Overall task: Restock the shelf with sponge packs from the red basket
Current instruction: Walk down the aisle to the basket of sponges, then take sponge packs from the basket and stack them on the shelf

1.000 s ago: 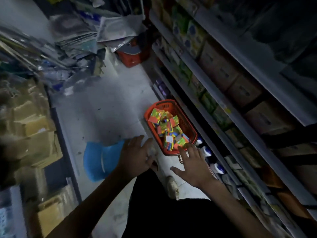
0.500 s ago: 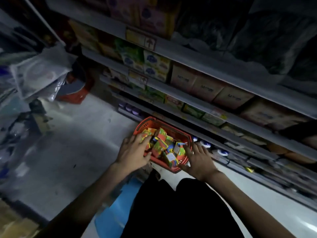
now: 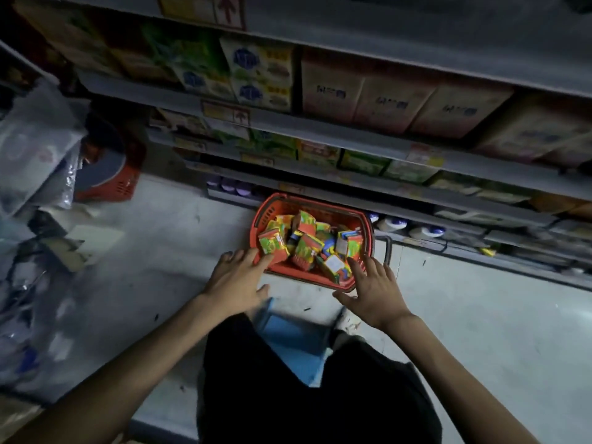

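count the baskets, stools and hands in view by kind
red plastic baskets: 2, this one holding colourful sponge packs, another far left
blue plastic stool: 1
bare hands: 2, left hand, right hand
total: 5

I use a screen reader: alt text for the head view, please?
Left hand and right hand, both open, reach the near rim of a red basket of colourful sponge packs on the floor by stocked shelves.
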A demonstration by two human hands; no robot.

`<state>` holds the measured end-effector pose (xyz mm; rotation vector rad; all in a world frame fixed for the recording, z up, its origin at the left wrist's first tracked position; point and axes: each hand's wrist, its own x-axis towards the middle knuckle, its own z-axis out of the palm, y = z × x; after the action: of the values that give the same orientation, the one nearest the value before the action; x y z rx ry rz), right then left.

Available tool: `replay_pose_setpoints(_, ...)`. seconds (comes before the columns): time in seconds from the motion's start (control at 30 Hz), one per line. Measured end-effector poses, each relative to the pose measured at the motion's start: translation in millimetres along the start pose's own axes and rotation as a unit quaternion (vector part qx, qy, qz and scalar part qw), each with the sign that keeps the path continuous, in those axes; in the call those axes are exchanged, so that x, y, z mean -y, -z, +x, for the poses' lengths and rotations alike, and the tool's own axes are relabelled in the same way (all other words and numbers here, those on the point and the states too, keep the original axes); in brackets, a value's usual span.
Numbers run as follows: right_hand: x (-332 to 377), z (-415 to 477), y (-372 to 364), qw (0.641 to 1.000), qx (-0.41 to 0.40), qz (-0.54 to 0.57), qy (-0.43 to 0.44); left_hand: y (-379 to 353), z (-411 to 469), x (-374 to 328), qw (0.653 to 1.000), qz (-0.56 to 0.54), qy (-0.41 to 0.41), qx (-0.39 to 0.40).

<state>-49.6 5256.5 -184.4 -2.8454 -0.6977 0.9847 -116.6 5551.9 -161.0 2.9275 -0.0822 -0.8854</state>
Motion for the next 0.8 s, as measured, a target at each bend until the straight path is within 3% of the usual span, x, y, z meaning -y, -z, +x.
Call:
replay_pose_setpoints(0.3, 38, 86, -109, 0.992, 0.005, 0.085, -0.09, -100, 114, 62, 0.995, 0.041, -0.076, 0.057)
replay_pose_setpoints(0.53, 26, 170, -198, 0.996, -0.035, 0.056, -0.057, -202, 207, 67, 0.995, 0.02, -0.09, -0.025)
replay_pose_setpoints(0.8, -14, 283, -286, 0.989, -0.144, -0.018, 0.024, -316, 300, 56, 0.968, -0.005, -0.186, -0.165)
